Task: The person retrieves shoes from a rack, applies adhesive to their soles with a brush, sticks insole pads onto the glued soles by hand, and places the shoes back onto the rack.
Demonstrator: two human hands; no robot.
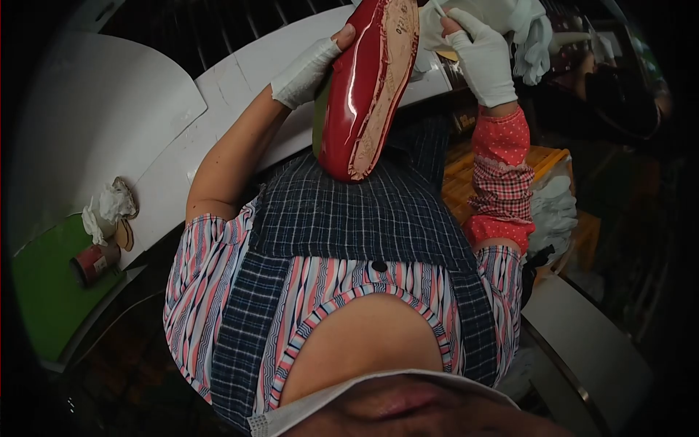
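A glossy red shoe upper (351, 102) is stretched over a green form, its toe toward my apron and its pale, ragged-edged underside turned to the right. My left hand (312, 71), in a white covering that leaves the thumb tip bare, grips the shoe from its left side; most fingers are hidden behind it. To the right of the shoe, my right hand (480, 62), similarly covered, has its fingers closed round a thin white stick (437, 9). The stick's far end is cut off by the frame's top edge.
A white work surface (164, 171) curves along the left. A reddish-brown roll (96, 264) and crumpled white material (115, 202) lie by a green surface (51, 284). White gloves (534, 44) hang at the upper right. An orange crate (546, 160) stands below; another person (619, 95) is beyond.
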